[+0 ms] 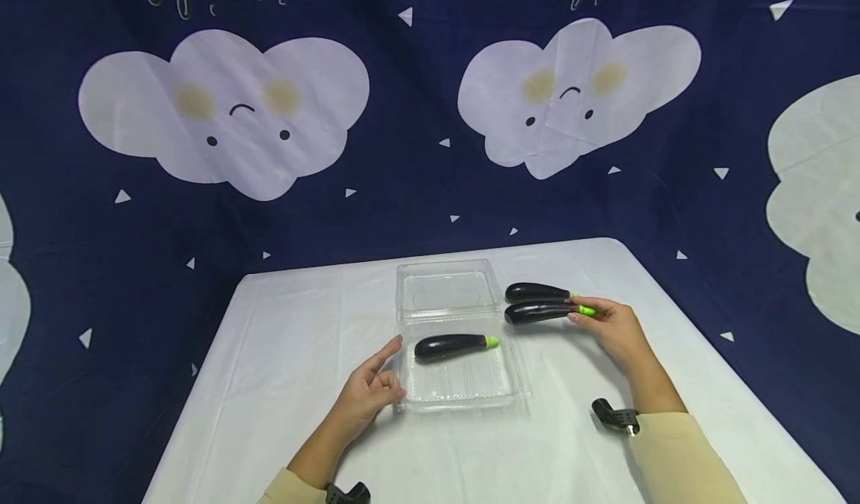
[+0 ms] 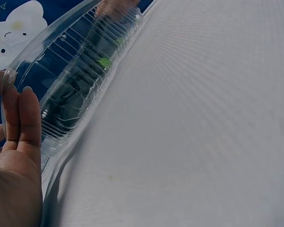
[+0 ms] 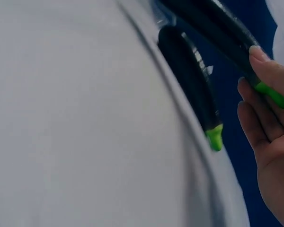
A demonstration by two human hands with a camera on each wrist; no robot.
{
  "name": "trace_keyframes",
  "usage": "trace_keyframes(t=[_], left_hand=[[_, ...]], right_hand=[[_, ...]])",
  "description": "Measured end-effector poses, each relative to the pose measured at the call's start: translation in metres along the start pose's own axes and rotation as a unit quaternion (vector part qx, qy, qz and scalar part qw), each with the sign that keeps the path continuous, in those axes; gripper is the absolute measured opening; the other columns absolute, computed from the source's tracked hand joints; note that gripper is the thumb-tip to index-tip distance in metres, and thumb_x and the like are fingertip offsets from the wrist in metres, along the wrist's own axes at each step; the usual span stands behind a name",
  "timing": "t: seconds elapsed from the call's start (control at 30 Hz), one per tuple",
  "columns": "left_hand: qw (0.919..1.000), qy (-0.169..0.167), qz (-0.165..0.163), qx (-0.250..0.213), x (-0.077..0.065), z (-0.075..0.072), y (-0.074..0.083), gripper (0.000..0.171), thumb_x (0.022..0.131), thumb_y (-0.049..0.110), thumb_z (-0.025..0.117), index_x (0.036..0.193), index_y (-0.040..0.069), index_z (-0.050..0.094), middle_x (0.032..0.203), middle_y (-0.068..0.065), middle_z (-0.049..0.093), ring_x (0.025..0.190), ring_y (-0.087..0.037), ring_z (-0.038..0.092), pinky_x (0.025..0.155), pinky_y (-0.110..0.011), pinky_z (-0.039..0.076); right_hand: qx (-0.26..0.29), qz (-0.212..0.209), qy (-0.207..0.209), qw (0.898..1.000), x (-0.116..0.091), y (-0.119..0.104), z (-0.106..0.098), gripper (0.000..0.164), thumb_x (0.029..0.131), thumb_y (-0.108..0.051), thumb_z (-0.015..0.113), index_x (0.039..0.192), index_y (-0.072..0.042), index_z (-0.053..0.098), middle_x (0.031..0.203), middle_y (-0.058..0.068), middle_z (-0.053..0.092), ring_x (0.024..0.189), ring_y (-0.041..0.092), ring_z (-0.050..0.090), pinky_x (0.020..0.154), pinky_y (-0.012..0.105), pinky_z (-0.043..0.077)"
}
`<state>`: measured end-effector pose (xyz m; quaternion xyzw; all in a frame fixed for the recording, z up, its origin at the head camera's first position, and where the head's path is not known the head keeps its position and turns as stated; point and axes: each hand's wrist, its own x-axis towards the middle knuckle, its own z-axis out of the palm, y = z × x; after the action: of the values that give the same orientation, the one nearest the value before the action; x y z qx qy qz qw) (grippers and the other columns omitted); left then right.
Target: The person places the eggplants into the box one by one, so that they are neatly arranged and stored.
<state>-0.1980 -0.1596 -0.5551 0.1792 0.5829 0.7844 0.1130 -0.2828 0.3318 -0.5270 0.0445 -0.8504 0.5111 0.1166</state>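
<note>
A clear plastic hinged container (image 1: 463, 392) lies open on the white table, its lid folded back. One dark purple eggplant (image 1: 449, 346) with a green stem end rests in its near half. My left hand (image 1: 368, 392) is at the container's left side, and the left wrist view shows its fingers (image 2: 29, 116) and thumb tip pinching the rim. Right of the container, my right hand (image 1: 613, 328) holds a second eggplant (image 1: 540, 312) by its green end, with the thumb above and fingers below. A third eggplant (image 3: 194, 80) lies on the table close by that one.
The white-covered table (image 1: 282, 369) has its far edge just behind the lid. A dark blue cloth (image 1: 416, 220) with cloud faces hangs behind and at both sides. Small black devices (image 1: 613, 414) are worn at both wrists.
</note>
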Motion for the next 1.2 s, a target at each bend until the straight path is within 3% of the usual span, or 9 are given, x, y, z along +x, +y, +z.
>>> trace_keyframes(t=[0.13,0.3,0.37,0.47,0.63,0.73,0.93,1.2], left_hand=[[1.0000,-0.002,0.006,-0.002,0.000,-0.001,0.000,0.090,0.085,-0.019,0.070,0.162,-0.009,0.024,0.164,-0.031,0.024,0.082,-0.009,0.061,0.072,-0.018,0.055],[0.9999,-0.006,0.012,0.003,-0.001,-0.001,0.000,0.090,0.085,-0.020,0.070,0.162,-0.010,0.024,0.150,-0.041,0.033,0.081,-0.009,0.061,0.072,-0.018,0.056],[0.9999,-0.006,0.013,0.003,-0.001,-0.002,0.001,0.090,0.085,-0.019,0.069,0.162,-0.010,0.024,0.142,-0.044,0.034,0.080,-0.009,0.061,0.071,-0.018,0.056],[0.9999,-0.002,0.012,0.002,-0.002,-0.002,0.001,0.090,0.084,-0.019,0.070,0.162,-0.010,0.024,0.155,-0.038,0.029,0.081,-0.009,0.061,0.072,-0.018,0.056],[0.9999,-0.006,0.016,0.001,-0.001,-0.002,0.000,0.090,0.085,-0.020,0.070,0.161,-0.010,0.024,0.166,-0.031,0.020,0.082,-0.009,0.061,0.073,-0.018,0.056],[0.9998,-0.009,0.018,-0.003,0.000,-0.002,-0.001,0.089,0.085,-0.020,0.069,0.161,-0.010,0.024,0.165,-0.031,0.021,0.082,-0.009,0.061,0.073,-0.018,0.055],[0.9998,-0.011,0.016,-0.003,-0.001,-0.002,-0.001,0.089,0.085,-0.021,0.069,0.161,-0.011,0.024,0.171,-0.022,0.017,0.083,-0.009,0.061,0.073,-0.018,0.055],[0.9999,-0.006,0.012,0.002,-0.001,-0.001,0.000,0.090,0.085,-0.021,0.069,0.162,-0.010,0.024,0.171,-0.022,0.016,0.082,-0.009,0.060,0.072,-0.018,0.055]], right_hand=[[0.024,-0.006,0.021,0.999,-0.001,-0.015,-0.001,0.045,0.091,-0.022,0.086,0.128,0.000,0.074,0.124,0.013,0.074,0.099,0.002,0.067,0.078,0.015,0.054],[0.064,-0.009,0.026,0.998,-0.005,-0.027,0.006,0.045,0.091,-0.017,0.086,0.129,0.002,0.073,0.121,0.006,0.075,0.098,0.004,0.067,0.078,0.016,0.055],[0.086,-0.010,0.019,0.996,-0.007,-0.033,0.014,0.044,0.091,-0.016,0.086,0.129,0.003,0.073,0.118,0.002,0.076,0.095,0.006,0.067,0.077,0.017,0.056],[0.124,-0.016,-0.001,0.992,-0.012,-0.044,0.033,0.041,0.091,-0.011,0.085,0.127,0.004,0.073,0.116,0.000,0.076,0.093,0.009,0.067,0.076,0.019,0.057],[0.180,-0.041,-0.049,0.982,-0.022,-0.063,0.068,0.036,0.091,0.002,0.081,0.124,0.011,0.071,0.116,0.011,0.076,0.089,0.009,0.069,0.075,0.022,0.058],[0.175,-0.056,-0.074,0.980,-0.028,-0.073,0.085,0.033,0.090,0.003,0.081,0.121,0.010,0.073,0.114,0.015,0.076,0.088,0.008,0.070,0.072,0.020,0.058],[0.135,-0.098,-0.102,0.981,-0.038,-0.088,0.107,0.029,0.087,0.004,0.083,0.115,0.008,0.077,0.113,0.017,0.076,0.108,0.011,0.069,0.094,0.021,0.053],[0.059,-0.156,-0.106,0.980,-0.045,-0.096,0.122,0.030,0.083,-0.004,0.089,0.112,-0.003,0.081,0.111,0.007,0.078,0.107,0.024,0.071,0.097,0.027,0.052]])
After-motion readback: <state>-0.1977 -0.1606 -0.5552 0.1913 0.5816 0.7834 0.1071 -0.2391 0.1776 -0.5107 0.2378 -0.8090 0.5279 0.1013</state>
